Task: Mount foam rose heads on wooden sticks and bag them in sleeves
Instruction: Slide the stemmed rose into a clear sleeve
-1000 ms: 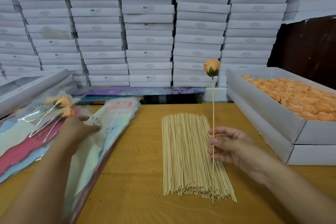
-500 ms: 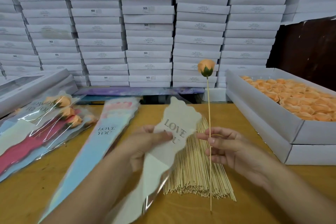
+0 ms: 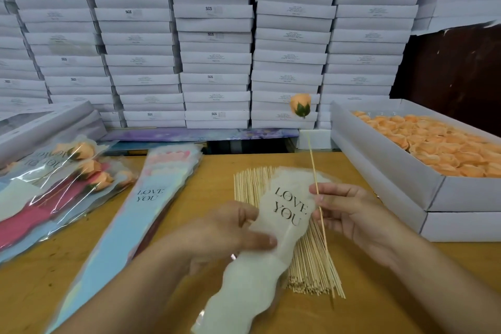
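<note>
Two hands busy: left hand (image 3: 233, 233) pinching frosted, wavy-edged sleeve (image 3: 260, 255); right hand (image 3: 349, 214) gripping thin wooden stick (image 3: 314, 171) topped with orange foam rose (image 3: 300, 104).

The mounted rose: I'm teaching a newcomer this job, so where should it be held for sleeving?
Pinch the bare stick at mid-length from the side, as the right hand does. The rose head is soft foam on top, and the lower end must stay free to enter the cream sleeve.
</note>
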